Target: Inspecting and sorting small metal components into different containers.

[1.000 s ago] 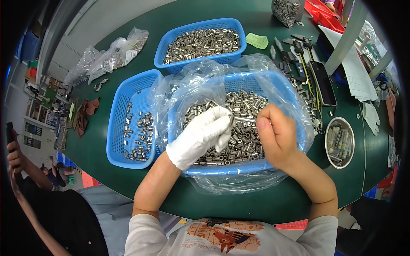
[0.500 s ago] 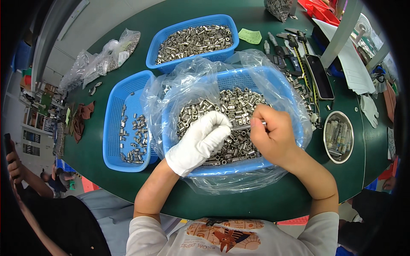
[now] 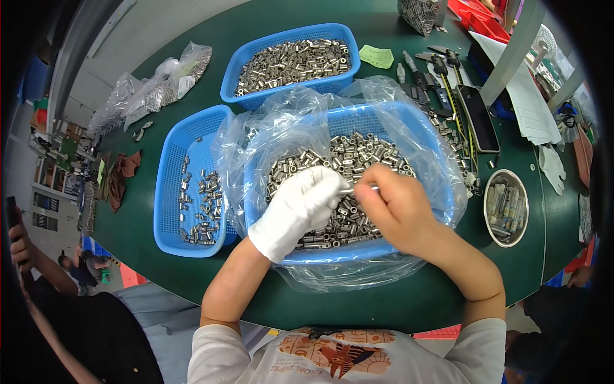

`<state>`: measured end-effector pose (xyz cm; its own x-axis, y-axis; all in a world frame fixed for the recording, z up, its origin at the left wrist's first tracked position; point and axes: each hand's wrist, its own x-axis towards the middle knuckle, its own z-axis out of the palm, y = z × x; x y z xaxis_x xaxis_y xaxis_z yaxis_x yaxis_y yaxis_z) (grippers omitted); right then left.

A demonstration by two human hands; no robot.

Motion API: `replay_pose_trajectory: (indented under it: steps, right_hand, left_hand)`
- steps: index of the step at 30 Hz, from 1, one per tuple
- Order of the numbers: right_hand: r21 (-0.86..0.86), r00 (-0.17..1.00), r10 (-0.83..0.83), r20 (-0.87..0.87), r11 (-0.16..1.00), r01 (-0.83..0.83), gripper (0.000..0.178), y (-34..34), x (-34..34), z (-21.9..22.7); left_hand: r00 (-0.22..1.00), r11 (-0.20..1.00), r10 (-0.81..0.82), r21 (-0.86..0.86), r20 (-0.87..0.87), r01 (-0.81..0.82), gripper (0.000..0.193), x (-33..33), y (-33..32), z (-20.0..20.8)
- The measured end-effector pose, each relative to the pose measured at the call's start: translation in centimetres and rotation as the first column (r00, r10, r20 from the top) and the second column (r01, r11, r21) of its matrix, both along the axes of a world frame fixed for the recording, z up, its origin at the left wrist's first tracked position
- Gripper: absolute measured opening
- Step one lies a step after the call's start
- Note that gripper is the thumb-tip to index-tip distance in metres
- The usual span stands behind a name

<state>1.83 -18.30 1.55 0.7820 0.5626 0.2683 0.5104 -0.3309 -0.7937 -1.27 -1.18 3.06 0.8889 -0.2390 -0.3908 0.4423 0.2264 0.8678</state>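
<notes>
One bare right hand point(image 3: 401, 210), grip clamped on a thin metal rod point(image 3: 347, 191), and the gloved left hand point(image 3: 297, 208), grip too hidden to tell, hung above the large basket point(image 3: 348, 256).

**Workroom on My Feed**

From here I see a dark green counter point(image 3: 384, 308) bowed by the lens, a pale grey post point(image 3: 515, 54) slanting at right, cluttered shelving point(image 3: 48, 173) far left, and a green stool point(image 3: 105, 276) beyond.
</notes>
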Motion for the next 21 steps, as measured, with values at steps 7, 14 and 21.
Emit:
replay_pose_trajectory:
  steps: [7, 14, 21]
  right_hand:
    - [0.072, 0.994, -0.074, 0.08, 0.995, 0.068, 0.01, -0.1, 0.0, -0.6]
    - [-0.121, 0.982, 0.008, 0.19, 0.992, 0.015, 0.012, 0.2, -0.2, -0.2]
    - [-0.181, 0.934, 0.015, 0.357, 0.982, 0.053, 0.019, 0.7, -0.3, -0.6]
  left_hand:
    - [1.0, 0.869, 0.009, -0.494, -0.012, -0.013, 0.031, 0.8, 1.0, -1.8]
    - [0.994, 0.872, 0.097, -0.478, -0.042, -0.105, 0.034, 1.1, 0.9, -2.0]
    - [0.988, 0.894, 0.156, -0.421, -0.019, -0.15, 0.036, 1.0, 0.1, -1.6]
